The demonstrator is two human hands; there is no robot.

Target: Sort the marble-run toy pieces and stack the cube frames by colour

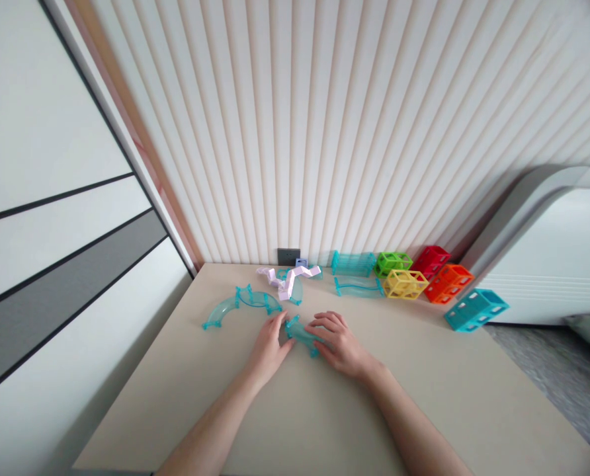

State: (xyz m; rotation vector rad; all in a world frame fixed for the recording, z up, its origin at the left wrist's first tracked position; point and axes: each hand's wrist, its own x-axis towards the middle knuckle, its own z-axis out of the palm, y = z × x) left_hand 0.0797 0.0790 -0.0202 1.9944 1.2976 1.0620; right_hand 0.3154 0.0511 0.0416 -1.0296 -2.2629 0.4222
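A translucent teal curved track piece (302,334) lies on the table between my two hands. My right hand (339,344) holds it from the right, the fingers over its top and the thumb along its near side. My left hand (268,350) is open at its left end, thumb and fingers apart; whether the thumb touches the piece I cannot tell. Just beyond the left fingertips ends a joined arc of teal curved track (258,299), which runs off to the left and lies flat.
A pale lilac zigzag piece (288,284) lies at the back. To its right are straight teal track pieces (358,287), then green (393,263), yellow (405,284), red (431,262), orange (448,283) and teal open-frame blocks (475,309). A ribbed wall (305,132) closes off the table's back.
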